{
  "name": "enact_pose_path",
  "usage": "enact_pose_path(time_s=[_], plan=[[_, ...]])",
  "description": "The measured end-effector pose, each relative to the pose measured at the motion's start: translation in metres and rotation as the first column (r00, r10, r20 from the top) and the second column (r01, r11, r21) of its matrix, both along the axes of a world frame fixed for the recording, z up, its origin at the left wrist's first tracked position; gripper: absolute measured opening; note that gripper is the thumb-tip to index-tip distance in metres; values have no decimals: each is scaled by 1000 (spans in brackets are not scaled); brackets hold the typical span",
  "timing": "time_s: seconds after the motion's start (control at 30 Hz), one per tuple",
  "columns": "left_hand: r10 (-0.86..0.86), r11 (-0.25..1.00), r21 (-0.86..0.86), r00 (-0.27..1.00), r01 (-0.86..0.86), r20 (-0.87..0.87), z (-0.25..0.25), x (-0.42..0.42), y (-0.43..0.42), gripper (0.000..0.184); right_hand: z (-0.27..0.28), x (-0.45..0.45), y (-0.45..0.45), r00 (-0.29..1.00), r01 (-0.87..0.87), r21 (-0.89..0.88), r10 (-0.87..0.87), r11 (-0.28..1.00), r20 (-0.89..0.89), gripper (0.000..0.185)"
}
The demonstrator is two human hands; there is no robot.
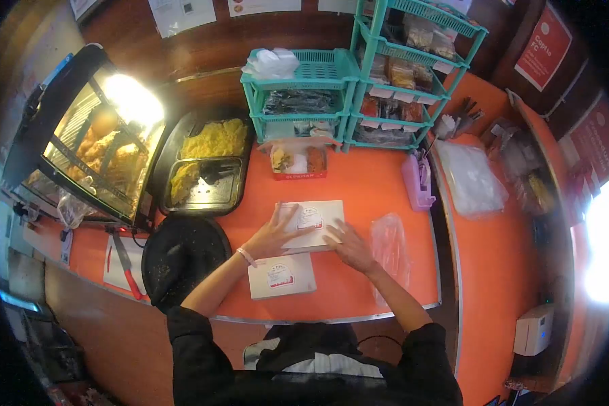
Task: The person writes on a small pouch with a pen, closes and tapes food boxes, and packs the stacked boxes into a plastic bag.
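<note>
A closed white food box (328, 211) with a printed label lies on the orange counter in front of me. My left hand (274, 230) rests on its left side and top, fingers spread. On the box's right front corner lies my right hand (349, 247), its fingers stretched out and apart. Just below, nearer to me, is a second closed white box (298, 279) with a similar label; my left wrist passes over its upper left corner. Neither hand is wrapped round anything.
Behind the boxes stands an open red food box (299, 176). A tray of yellow food (213, 141), a lit display warmer (98, 145), a black round lid or tray (186, 260) and a red-handled knife (124, 260) are left. Clear plastic bag (390, 254) lies right; green racks (304, 84) stand behind.
</note>
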State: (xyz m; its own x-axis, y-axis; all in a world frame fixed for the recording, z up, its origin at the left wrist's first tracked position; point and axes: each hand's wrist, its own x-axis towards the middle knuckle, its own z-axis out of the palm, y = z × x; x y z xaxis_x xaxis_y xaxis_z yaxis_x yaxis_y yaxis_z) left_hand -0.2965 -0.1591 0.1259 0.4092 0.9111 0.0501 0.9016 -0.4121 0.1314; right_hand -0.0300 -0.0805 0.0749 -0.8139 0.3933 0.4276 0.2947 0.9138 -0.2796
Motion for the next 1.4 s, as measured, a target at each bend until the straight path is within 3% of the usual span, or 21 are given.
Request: enact_pose_path(time_s=[0.03, 0.13, 0.27, 0.37, 0.4, 0.47, 0.5, 0.57, 0.67, 0.77, 0.83, 0.87, 0.93, 0.97, 1.03, 1.13, 1.17, 1.23, 1.33, 1.37, 1.4], plan=[[-59, 998, 6, 998, 59, -16, -1, -1, -1, 86, -3, 1, -3, 997, -37, 149, 27, 988, 75, 57], [-140, 988, -70, 990, 139, -2, 2, -6, 1, 76, -6, 3, 2, 994, -89, 173, 75, 981, 84, 52], [-280, 960, -41, 959, 279, -33, -15, -16, 4, 62, -4, 12, 9, 988, -139, 250, 119, 958, 94, 48], [-234, 937, 215, 950, 277, -204, -28, -11, 1, 54, -11, 15, 11, 981, -188, 295, 161, 937, 112, 49], [-239, 939, 202, 951, 278, -198, -22, -6, -1, 54, -6, 12, 9, 983, -177, 228, 161, 958, 87, 48], [-93, 994, -56, 993, 89, -75, 3, 6, -1, 64, -1, 3, 11, 986, -162, 153, 154, 975, 59, 47], [-93, 996, -3, 996, 93, 11, -9, 6, 4, 71, -1, 0, 13, 986, -166, 135, 165, 977, 16, 46], [-92, 996, -6, 996, 92, 14, -10, 11, 19, 69, 1, -7, 18, 985, -167, 113, 171, 979, -29, 44], [-103, 993, 57, 994, 100, 35, -11, 11, 29, 70, 4, -7, 28, 982, -187, 165, 184, 968, 37, 40], [-131, 991, -1, 990, 131, 47, -6, 0, 33, 77, 4, -3, 27, 977, -209, 284, 211, 936, 24, 43], [-112, 993, -2, 947, 119, 300, -3, -3, 38, 87, 5, -2, 24, 983, -173, 242, 154, 955, 97, 45], [-106, 994, -6, 948, 113, 300, -2, -3, 38, 87, 3, -3, 25, 983, -178, 239, 159, 955, 96, 45], [-110, 993, -21, 991, 112, 82, 2, 3, 40, 97, 1, -4, 29, 978, -208, 196, 206, 958, 29, 45], [-106, 994, -23, 991, 108, 82, 1, 6, 39, 97, 1, -4, 28, 977, -212, 194, 210, 958, 28, 45], [-84, 995, 42, 996, 86, -42, -1, 11, 36, 99, 13, -6, 24, 984, -180, -60, 179, 982, -21, 43], [-46, 997, 56, 996, 51, -80, 0, 13, 34, 89, 29, -19, 24, 978, -189, 2, 188, 982, 88, 42], [-47, 997, 56, 996, 52, -80, -1, 12, 33, 89, 22, -19, 26, 978, -188, 1, 188, 982, 88, 42], [-80, 997, 2, 994, 80, -75, -7, 7, 31, 87, 3, -18, 31, 969, -248, 160, 241, 956, 57, 44], [-54, 997, 53, 996, 57, -67, -15, 6, 29, 85, -10, -14, 31, 965, -262, 218, 248, 940, 89, 47], [-53, 997, 46, 996, 56, -65, -18, 6, 29, 85, -13, -10, 32, 964, -263, 212, 250, 941, 88, 47], [-54, 998, 36, 996, 56, -67, -17, 6, 31, 84, -9, -7, 33, 967, -233, 36, 228, 972, 114, 53]])
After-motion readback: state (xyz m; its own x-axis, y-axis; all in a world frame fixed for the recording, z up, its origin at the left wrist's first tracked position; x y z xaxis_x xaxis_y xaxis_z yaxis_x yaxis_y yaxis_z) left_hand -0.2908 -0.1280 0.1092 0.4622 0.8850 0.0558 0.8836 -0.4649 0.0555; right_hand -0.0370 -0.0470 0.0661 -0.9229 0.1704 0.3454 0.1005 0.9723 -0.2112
